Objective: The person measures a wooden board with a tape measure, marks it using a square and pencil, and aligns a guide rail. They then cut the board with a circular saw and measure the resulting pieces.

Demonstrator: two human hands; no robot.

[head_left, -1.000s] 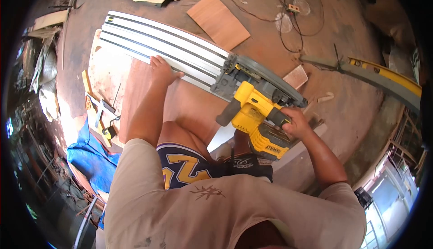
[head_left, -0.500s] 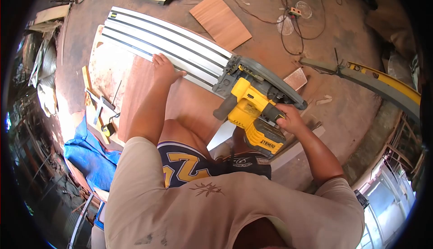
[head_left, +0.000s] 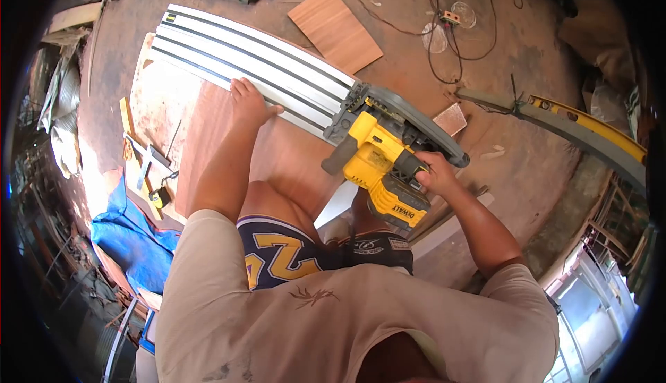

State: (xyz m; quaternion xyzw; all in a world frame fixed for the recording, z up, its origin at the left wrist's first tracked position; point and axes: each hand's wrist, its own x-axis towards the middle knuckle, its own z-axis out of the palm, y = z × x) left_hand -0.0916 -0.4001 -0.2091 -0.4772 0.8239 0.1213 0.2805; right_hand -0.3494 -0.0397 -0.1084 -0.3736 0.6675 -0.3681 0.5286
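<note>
A yellow and black DeWalt cordless track saw [head_left: 371,157] sits at the right end of a silver guide rail [head_left: 208,39] with dark strips. My right hand [head_left: 437,173] is wrapped around the saw's rear handle. My left hand [head_left: 248,102] lies with fingers outstretched over the near edge of the rail, its thumb pointing toward the saw. Under the rail is a reddish-brown wooden board [head_left: 295,150], which extends toward my legs. The saw's blade is hidden from this angle.
A tape measure [head_left: 160,197] and a square [head_left: 144,168] lie at the left, near a blue cloth [head_left: 128,234]. A loose wood panel [head_left: 336,30] lies beyond the rail. Cords run to an outlet block [head_left: 451,18]. A yellow level [head_left: 583,119] is at the right.
The saw's body and battery have shifted slightly up and left, with my right hand on the handle. My left hand stays on the rail. The whole view has drifted a little.
</note>
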